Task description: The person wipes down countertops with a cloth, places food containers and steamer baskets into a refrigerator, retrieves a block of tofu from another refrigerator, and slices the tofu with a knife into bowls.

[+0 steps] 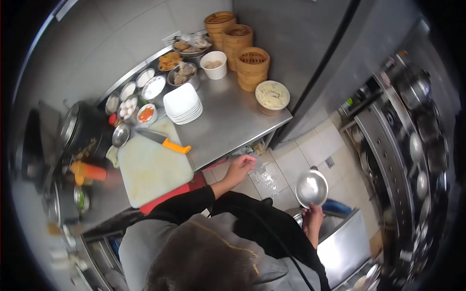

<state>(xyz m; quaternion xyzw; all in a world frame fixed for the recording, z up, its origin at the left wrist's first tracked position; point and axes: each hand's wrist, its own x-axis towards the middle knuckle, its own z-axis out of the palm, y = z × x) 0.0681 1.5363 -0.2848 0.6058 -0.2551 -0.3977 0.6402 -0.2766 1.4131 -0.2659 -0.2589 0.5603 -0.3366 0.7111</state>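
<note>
My right hand (313, 219) grips the near rim of a shiny round metal bowl (311, 187), which is held out over the floor with its hollow facing up. Part of a second metal rim shows behind that hand, mostly hidden. Just off the front edge of the steel counter (218, 131), my left hand (241, 167) hangs in the air with its fingers loosely bent and nothing visible in them. The nearest things to it are a white cutting board (153, 167) and a knife with an orange handle (175, 146), whose blade lies over the board's far edge.
Stacked white square dishes (182, 103), bamboo steamers (253, 68), a tub of pale food (272, 95) and a bowl of eggs (128, 107) stand on the counter. Orange squeeze bottles (90, 172) are at left. Racks with metal ladles (416, 148) line the right side.
</note>
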